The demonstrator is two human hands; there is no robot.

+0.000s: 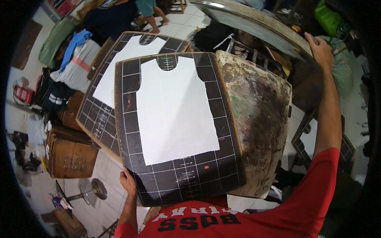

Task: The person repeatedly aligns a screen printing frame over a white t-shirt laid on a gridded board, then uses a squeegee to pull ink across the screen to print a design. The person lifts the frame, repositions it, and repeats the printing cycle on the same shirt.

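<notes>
A black board (pixel 131 180) with a white grid and wooden edges lies tilted in front of me. On it is a flat white sleeveless garment piece (pixel 174 115) with a scooped neckline. My left hand (pixel 128 181) grips the board's lower left edge, its fingers partly hidden. My right hand (pixel 320 51) reaches far up and is closed on the corner of a raised screen-printing frame (pixel 258 27) with a pale mesh. Under the board's right side sits a paint-stained board (pixel 258 115).
Another gridded board (pixel 97 123) with a white garment piece (pixel 123 65) lies behind to the left. A stack of wooden boards (pixel 73 152) and a metal stand (pixel 98 189) are at left. Sacks (pixel 81 65) lie beyond. Someone's bare legs (pixel 151 20) show at the back.
</notes>
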